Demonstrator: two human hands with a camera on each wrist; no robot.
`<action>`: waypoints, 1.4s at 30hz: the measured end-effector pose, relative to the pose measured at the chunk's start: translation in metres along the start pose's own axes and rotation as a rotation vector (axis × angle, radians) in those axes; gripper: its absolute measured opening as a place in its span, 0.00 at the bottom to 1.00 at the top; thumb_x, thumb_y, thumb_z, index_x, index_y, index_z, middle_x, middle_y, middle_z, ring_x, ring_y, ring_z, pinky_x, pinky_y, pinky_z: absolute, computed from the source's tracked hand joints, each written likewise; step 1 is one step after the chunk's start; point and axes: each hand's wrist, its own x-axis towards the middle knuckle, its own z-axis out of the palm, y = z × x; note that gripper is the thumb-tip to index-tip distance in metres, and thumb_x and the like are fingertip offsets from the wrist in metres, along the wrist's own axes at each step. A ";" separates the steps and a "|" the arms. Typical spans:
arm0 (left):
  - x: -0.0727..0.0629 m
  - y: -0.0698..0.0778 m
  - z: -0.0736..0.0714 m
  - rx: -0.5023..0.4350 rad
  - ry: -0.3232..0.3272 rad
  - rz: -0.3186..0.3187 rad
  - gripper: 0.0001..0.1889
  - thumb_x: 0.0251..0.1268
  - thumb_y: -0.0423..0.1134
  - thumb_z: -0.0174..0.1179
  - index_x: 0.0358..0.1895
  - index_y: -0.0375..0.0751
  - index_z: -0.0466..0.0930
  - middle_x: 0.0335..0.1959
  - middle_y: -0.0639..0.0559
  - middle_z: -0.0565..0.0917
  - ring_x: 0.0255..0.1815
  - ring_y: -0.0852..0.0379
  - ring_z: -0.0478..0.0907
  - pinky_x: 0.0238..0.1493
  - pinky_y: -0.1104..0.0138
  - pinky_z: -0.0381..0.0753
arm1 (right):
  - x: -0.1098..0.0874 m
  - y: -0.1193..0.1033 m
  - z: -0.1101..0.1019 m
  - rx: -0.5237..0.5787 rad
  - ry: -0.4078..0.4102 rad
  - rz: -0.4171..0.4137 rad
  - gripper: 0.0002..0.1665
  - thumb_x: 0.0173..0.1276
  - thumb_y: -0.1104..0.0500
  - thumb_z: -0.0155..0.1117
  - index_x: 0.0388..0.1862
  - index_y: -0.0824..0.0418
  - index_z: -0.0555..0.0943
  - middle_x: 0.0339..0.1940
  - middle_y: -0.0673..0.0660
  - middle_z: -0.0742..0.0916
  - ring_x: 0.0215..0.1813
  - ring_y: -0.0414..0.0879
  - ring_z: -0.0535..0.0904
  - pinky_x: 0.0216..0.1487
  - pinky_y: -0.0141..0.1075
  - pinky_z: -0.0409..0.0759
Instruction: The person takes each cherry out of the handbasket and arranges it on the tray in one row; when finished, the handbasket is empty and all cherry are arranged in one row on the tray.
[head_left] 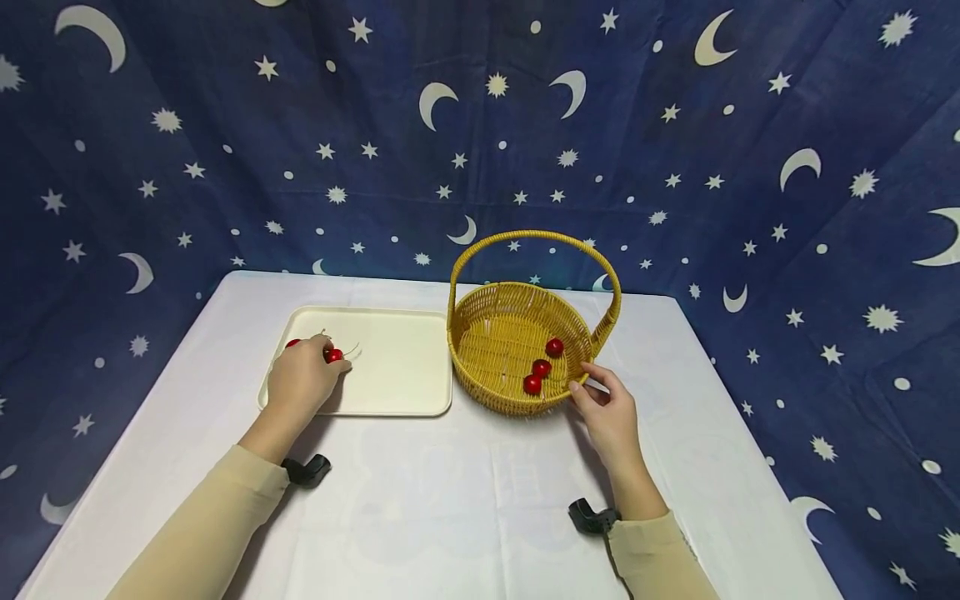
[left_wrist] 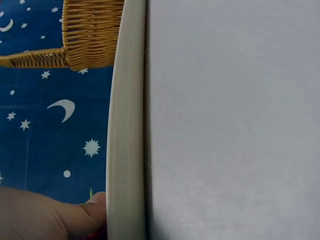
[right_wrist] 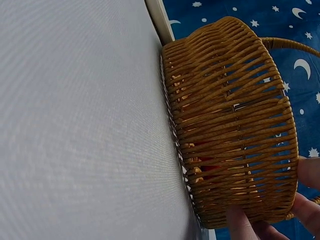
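Over the left part of a cream tray point(head_left: 397, 367), my left hand point(head_left: 302, 375) pinches a red cherry point(head_left: 334, 355) with a thin stem between thumb and fingers. Another cherry point(head_left: 292, 342) lies just beyond that hand, partly hidden by it. In the left wrist view the thumb point(left_wrist: 82, 215) shows beside the tray's rim, with a bit of red under it. My right hand point(head_left: 609, 408) grips the near right rim of a yellow wicker basket point(head_left: 487, 387), also seen from the side in the right wrist view. Inside the basket lie three cherries point(head_left: 542, 367).
The basket's tall arched handle point(head_left: 534, 234) stands upright, and the tray's right edge sits close beside the basket. A white cloth covers the table point(head_left: 450, 517). Behind it hangs a dark blue curtain point(head_left: 390, 192) with moons and stars.
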 end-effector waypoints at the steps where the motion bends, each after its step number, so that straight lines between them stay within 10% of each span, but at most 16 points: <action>1: 0.001 -0.001 0.000 0.002 0.004 -0.006 0.24 0.61 0.47 0.78 0.54 0.34 0.85 0.44 0.31 0.90 0.42 0.29 0.88 0.37 0.41 0.83 | 0.000 0.000 0.000 0.001 0.001 0.000 0.28 0.78 0.61 0.70 0.73 0.63 0.79 0.71 0.64 0.80 0.53 0.28 0.84 0.49 0.23 0.86; 22: 0.002 0.000 -0.006 0.003 0.010 0.013 0.20 0.64 0.42 0.74 0.53 0.32 0.85 0.40 0.34 0.90 0.38 0.35 0.87 0.30 0.46 0.81 | 0.001 0.003 -0.002 -0.008 -0.007 -0.007 0.28 0.78 0.61 0.70 0.74 0.62 0.78 0.71 0.63 0.79 0.54 0.30 0.85 0.50 0.25 0.87; 34: -0.007 -0.024 -0.071 0.011 -0.032 -0.093 0.23 0.62 0.34 0.63 0.60 0.28 0.82 0.38 0.32 0.87 0.32 0.36 0.82 0.21 0.57 0.72 | 0.002 -0.001 0.000 -0.008 -0.022 -0.003 0.28 0.78 0.59 0.69 0.74 0.61 0.78 0.72 0.62 0.79 0.54 0.30 0.85 0.52 0.28 0.88; 42: 0.003 -0.039 -0.048 0.034 -0.077 -0.012 0.24 0.63 0.36 0.70 0.63 0.35 0.84 0.39 0.35 0.84 0.33 0.41 0.79 0.27 0.58 0.73 | 0.000 0.001 0.001 -0.022 -0.012 0.003 0.28 0.79 0.59 0.69 0.75 0.61 0.78 0.71 0.63 0.79 0.54 0.30 0.85 0.50 0.24 0.87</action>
